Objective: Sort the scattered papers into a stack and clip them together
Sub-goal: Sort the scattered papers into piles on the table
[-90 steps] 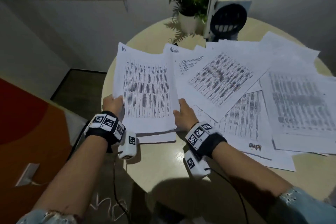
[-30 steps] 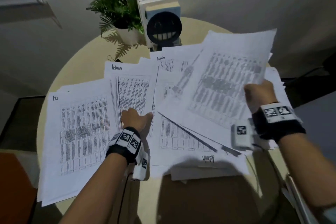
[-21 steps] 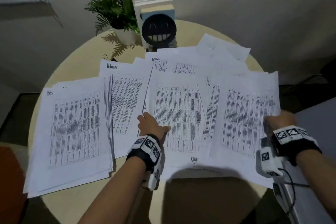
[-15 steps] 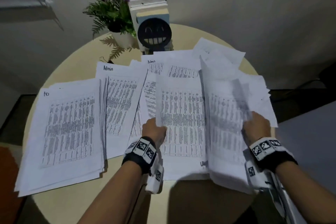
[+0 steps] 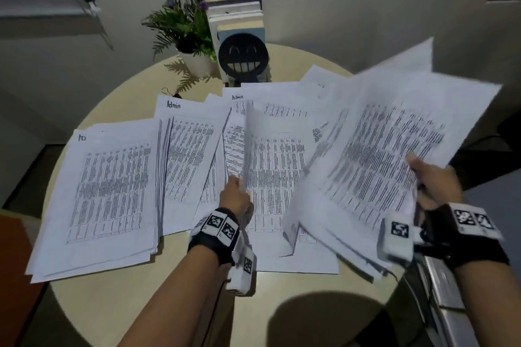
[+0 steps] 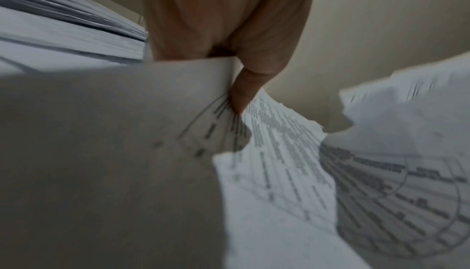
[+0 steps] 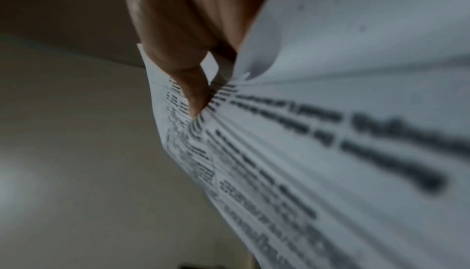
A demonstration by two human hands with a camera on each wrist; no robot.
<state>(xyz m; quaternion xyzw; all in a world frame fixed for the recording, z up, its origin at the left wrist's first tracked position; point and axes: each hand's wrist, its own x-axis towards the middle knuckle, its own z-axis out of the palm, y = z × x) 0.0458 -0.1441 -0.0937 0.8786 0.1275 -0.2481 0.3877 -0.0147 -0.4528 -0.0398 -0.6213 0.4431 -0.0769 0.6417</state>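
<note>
Printed white papers cover the round beige table (image 5: 169,298). A squared pile marked "to" (image 5: 104,189) lies at the left, with sheets headed "Admin" (image 5: 191,149) beside it. My left hand (image 5: 235,196) pinches the lower edge of a sheet (image 5: 251,144) that stands curled up on edge at the table's middle; its thumb (image 6: 241,92) presses the paper. My right hand (image 5: 431,177) grips a bundle of sheets (image 5: 380,160) lifted above the table's right side, thumb (image 7: 193,92) on top. No clip is visible.
At the table's far edge stand a potted plant (image 5: 186,28) and a row of books behind a black smiling-face bookend (image 5: 243,58). A grey metal object (image 5: 439,287) lies off the table's right edge, under my right wrist.
My right hand has raised its bundle and swung it to the right, so the sheets now lie flatter and higher. My left hand has lifted one sheet's edge from the middle pile.
</note>
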